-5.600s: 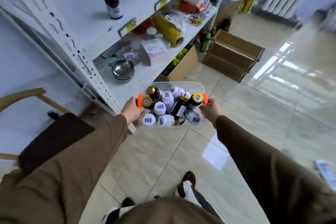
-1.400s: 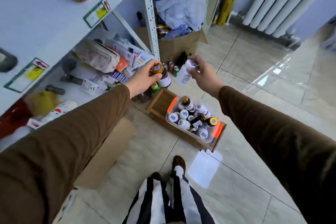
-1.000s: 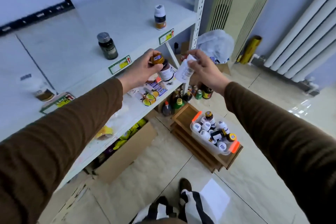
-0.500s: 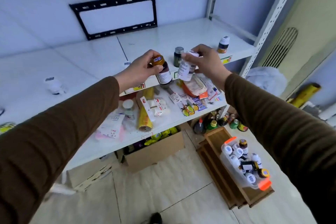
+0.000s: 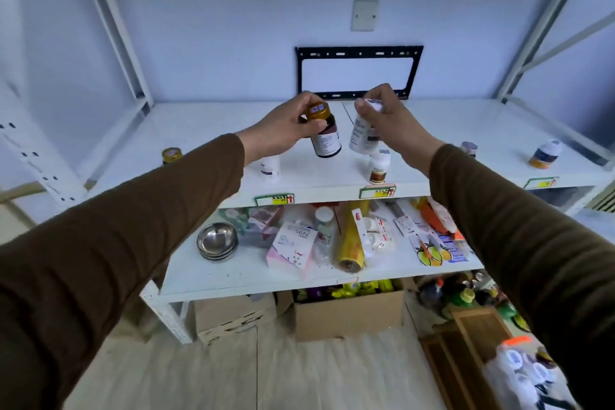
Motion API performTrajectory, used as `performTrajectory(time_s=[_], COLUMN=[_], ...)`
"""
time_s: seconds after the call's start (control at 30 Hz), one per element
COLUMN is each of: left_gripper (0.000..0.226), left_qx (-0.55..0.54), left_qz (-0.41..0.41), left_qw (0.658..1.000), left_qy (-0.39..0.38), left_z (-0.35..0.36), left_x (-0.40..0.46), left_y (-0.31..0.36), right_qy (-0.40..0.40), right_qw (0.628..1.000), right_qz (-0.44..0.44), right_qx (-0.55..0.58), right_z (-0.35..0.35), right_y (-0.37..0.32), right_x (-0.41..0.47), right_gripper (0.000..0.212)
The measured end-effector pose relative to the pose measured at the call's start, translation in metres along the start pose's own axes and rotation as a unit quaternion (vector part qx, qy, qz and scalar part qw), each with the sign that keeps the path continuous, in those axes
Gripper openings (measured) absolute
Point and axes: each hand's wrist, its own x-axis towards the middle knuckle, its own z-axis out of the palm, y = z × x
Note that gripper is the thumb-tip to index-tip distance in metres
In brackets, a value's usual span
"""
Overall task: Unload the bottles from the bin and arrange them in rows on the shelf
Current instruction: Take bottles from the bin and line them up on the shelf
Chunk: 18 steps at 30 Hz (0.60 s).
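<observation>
My left hand (image 5: 283, 131) grips a dark brown bottle (image 5: 325, 138) with a gold cap, held by its top above the white upper shelf (image 5: 213, 130). A white bottle (image 5: 362, 135) hangs from my right hand (image 5: 391, 121), also held at the cap. Both bottles are tilted and in the air over the shelf's front middle. Several bottles stand spaced along the shelf front: a white one (image 5: 270, 167), a white and brown one (image 5: 379, 166), a gold-capped one (image 5: 171, 156). The clear bin (image 5: 519, 376) with several bottles sits at the lower right, on the floor crate.
Two more bottles (image 5: 545, 154) stand at the shelf's right end. The lower shelf (image 5: 233, 271) holds steel bowls (image 5: 217, 241), a pink box (image 5: 293, 248), a yellow roll (image 5: 347, 243) and packets. Cardboard boxes (image 5: 346, 316) and a wooden crate (image 5: 466, 333) sit on the floor. White uprights flank the shelf.
Both hands have risen from the bin to shelf height, each carrying its bottle. The view has swung up and left, so I face the shelf squarely with the bin at the lower right.
</observation>
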Motion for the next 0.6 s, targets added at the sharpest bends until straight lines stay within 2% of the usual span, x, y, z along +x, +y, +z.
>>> performTrajectory(time_s=[0.13,0.27,0.43,0.6], left_gripper=[0.018,0.023,0.029,0.026], left_qx=[0.001,0.013,0.068,0.135], left_qz=[-0.001,-0.009,-0.014,-0.053], left_qw=[1.0,0.999,0.994,0.987], left_qy=[0.018,0.046,0.079,0.073], left_z=[-0.061,-0.108,-0.154,-0.193], left_x=[-0.017,-0.025,-0.017,0.0], left_y=[-0.024,-0.046,-0.069,-0.106], right_qy=[-0.028,-0.06,-0.073,-0.078], right_qw=[0.999,0.997,0.997,0.996], right_qz=[0.012,0.024,-0.001,-0.018], right_qx=[0.039,0.045,0.031,0.028], right_z=[0.057,0.099,0.135,0.165], right_y=[-0.027,-0.044,-0.051,-0.04], right_x=[0.029,0.057,0.094,0.13], right_gripper=[0.03,0.025,0.026,0.031])
